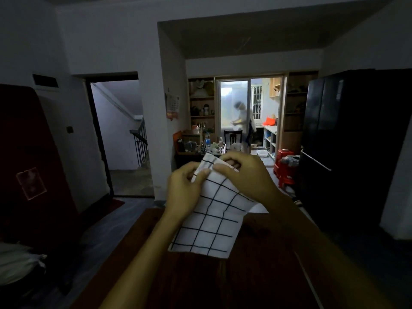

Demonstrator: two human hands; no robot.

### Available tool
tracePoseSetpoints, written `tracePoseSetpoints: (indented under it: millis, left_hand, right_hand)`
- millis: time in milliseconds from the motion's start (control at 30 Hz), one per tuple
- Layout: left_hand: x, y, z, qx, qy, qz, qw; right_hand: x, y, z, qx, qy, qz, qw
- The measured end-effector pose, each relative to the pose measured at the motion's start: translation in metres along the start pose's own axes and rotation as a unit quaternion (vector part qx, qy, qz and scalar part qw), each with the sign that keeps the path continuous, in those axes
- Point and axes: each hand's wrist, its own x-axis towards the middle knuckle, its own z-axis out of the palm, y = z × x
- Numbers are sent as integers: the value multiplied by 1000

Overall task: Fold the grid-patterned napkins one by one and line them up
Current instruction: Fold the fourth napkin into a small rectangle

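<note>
Both our forearms reach up from the bottom edge over the dark wooden counter [178, 275]. Our left hand [185, 190] pinches the top edge of the napkin [211, 219], thumb and fingers curled onto the cloth. Our right hand [243, 175] grips the same top edge just beside it, fingers curled over the fold. We hold the napkin in the air above the counter, hanging down between our wrists. Farther off stand a black fridge [347, 141] and a person [242, 121] in the lit kitchen.
</note>
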Motion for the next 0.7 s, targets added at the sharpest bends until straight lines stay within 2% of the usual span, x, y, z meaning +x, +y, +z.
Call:
tracePoseSetpoints:
  millis: [100, 200, 533, 700]
  left_hand:
    - [-5, -7, -6, -35, 42, -34, 998]
    - [-12, -13, -11, -37, 45, -42, 997]
    - [-30, -26, -9, -54, 14, -63, 996]
    - [-36, -20, -3, -80, 28, -92, 992]
  right_hand:
    - [-16, 17, -9, -42, -29, 37, 998]
    - [-30, 27, -13, -27, -27, 68, 997]
    - [-51, 28, -12, 111, 69, 130, 983]
    - [-56, 26, -4, 111, 89, 122, 982]
